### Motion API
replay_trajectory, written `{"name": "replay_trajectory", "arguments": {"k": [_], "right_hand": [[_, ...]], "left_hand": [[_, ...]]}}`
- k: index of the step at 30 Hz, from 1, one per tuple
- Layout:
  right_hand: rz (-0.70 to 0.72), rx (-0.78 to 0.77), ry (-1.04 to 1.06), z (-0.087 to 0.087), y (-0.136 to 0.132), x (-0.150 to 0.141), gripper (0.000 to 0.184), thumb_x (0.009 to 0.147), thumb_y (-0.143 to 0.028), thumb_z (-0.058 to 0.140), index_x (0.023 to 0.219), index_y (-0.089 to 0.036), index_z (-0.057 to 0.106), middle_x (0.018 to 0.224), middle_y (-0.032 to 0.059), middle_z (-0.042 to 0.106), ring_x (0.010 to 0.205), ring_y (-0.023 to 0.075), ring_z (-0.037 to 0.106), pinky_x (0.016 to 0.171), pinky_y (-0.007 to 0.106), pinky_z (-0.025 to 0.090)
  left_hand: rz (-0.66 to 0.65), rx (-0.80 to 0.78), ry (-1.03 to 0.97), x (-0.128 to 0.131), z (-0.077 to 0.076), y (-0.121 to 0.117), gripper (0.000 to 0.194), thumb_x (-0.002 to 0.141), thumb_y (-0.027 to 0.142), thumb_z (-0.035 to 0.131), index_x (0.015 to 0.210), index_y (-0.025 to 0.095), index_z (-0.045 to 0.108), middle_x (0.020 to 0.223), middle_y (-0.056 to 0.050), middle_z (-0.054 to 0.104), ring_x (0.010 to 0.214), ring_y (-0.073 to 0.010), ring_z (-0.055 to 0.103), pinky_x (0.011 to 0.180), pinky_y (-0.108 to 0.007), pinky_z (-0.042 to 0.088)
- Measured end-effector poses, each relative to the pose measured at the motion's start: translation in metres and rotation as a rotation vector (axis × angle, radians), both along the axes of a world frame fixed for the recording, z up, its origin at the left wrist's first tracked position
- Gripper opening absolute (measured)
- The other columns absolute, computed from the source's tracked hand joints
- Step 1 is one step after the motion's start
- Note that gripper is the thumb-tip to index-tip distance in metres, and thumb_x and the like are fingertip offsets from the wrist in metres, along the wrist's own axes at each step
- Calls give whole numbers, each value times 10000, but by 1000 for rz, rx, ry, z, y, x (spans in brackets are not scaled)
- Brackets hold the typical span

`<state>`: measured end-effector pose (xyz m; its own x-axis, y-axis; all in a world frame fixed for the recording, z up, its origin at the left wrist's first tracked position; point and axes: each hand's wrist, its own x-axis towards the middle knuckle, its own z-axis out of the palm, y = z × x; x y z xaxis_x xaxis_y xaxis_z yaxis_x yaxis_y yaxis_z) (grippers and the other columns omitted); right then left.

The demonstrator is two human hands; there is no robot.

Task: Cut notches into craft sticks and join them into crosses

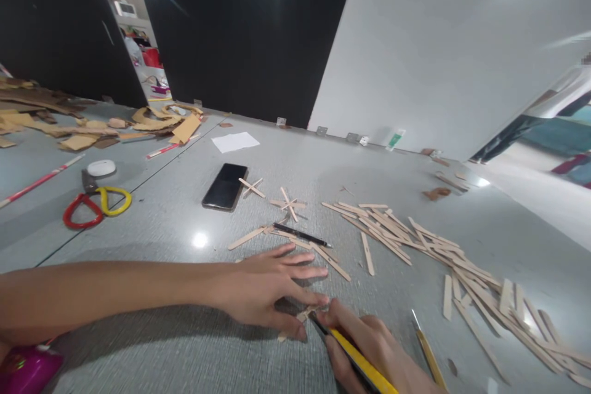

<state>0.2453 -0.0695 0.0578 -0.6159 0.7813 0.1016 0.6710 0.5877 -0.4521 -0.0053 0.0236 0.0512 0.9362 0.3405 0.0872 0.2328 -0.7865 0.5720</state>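
My left hand point(272, 283) reaches in from the left with its outer fingers spread over the grey table. Its thumb and index finger hold a short wooden craft stick point(305, 314) down against the surface. In my right hand point(369, 341) is a yellow and black utility knife point(362, 363), gripped with its tip at that stick. The fingers of both hands partly hide the stick. Just beyond my left hand lie a black pen point(302, 234) and several loose sticks. Two small crossed-stick pieces, one a cross point(252, 187) and one a star shape point(289, 204), lie farther back.
Many craft sticks point(434, 246) are strewn along the right side, near a thin gold-handled craft knife point(427, 348). A phone point(225, 186), white paper point(235, 142), red-and-yellow scissors point(96, 203) and cardboard scraps point(92, 132) lie left. Black and white panels point(244, 31) stand behind.
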Motion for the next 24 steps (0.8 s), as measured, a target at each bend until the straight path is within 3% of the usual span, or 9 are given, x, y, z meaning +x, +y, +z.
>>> {"name": "replay_trajectory", "arguments": {"k": [7,12,17,24], "right_hand": [[-91,-17,75,1,-3,2,116,1049,-240,454,1043,-256,569,751,-6,711,619,147,690,594,246,500],[-136,-130,194,-8,2,0,165,1084,-339,398,1060,-244,532,584,-68,602,442,122,562,507,250,422],[-99,-70,131,-7,2,-1,150,1071,-285,419,1097,-242,560,741,-23,683,556,126,637,578,256,463],[-97,-70,150,1,3,-4,151,1070,-265,421,1105,-245,566,746,-30,694,555,122,647,558,239,472]], "left_hand": [[-5,-21,-12,-2,0,3,651,1007,589,630,1570,283,513,1729,-70,314,1630,-332,172,1323,-560,83],[15,-13,-66,0,-3,1,766,893,675,723,1554,341,527,1732,-82,299,1615,-384,201,1300,-621,87],[16,11,-60,2,-6,0,802,885,698,714,1560,310,522,1731,-105,298,1616,-387,198,1298,-626,89],[24,28,-52,1,-6,0,759,907,707,679,1539,307,552,1732,-95,302,1617,-376,204,1307,-593,92]]}}
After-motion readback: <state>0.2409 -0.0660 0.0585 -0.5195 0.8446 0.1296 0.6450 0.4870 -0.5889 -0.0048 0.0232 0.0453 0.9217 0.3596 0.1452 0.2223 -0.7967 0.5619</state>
